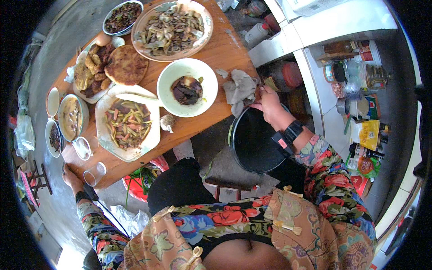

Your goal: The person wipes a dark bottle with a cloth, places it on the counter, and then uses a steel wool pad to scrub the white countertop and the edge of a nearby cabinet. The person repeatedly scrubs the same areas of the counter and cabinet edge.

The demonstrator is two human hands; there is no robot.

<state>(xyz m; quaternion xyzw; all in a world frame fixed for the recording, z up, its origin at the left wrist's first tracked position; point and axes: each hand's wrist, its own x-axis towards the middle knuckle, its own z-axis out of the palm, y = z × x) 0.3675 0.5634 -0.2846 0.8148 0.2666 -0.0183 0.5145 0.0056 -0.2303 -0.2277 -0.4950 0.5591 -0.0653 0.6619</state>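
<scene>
A wooden table [182, 135] stands tilted across the view before me, set with dishes. My left hand [71, 177] grips its near left corner, close to a clear plastic cup [95, 174] and a white cup [83, 148]. At the right corner my right hand [271, 107] holds the table edge, next to a crumpled grey cloth [240, 88]. A white bowl with dark food [187, 88], an octagonal plate of chopped vegetables [128, 125] and a garlic bulb [167, 123] lie between the hands. The fingertips under the edge are hidden.
A black bucket [258, 141] stands below my right hand. A low stool [229, 187] and a red bag with greens [136, 184] are near my legs. Tiled shelves [332, 111] with bottles and packets run along the right. Further dishes include a large oval plate [135, 37].
</scene>
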